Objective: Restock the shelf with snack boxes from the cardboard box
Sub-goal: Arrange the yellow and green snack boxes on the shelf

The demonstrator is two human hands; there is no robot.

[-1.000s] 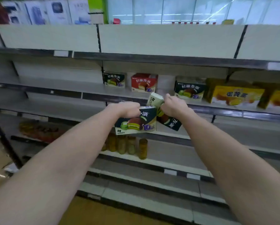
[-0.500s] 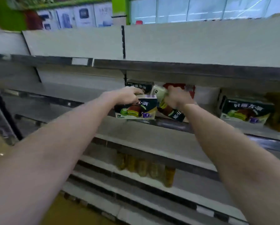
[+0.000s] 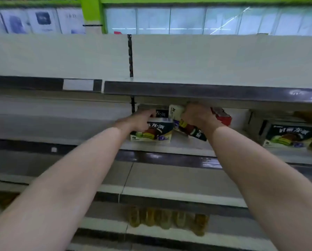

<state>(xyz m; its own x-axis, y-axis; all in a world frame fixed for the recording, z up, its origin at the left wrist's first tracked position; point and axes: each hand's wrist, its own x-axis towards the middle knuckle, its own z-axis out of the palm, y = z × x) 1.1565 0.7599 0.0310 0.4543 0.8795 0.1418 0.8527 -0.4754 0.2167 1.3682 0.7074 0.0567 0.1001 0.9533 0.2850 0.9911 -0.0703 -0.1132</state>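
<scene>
Our left hand [image 3: 142,121] grips a box [image 3: 151,132] lying level on the shelf [image 3: 178,149], front facing us. Our right hand [image 3: 196,116] clutches a tilted box [image 3: 191,129], end up-left. Both have come up from mid-air.

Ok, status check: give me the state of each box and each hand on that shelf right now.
left hand: grips the left dark box
left dark box: upright, at the shelf front
right hand: grips the tilted dark box
tilted dark box: leaning, not yet set down flat
red box: on the shelf behind the right hand
far dark box: upright on the shelf, untouched
</scene>
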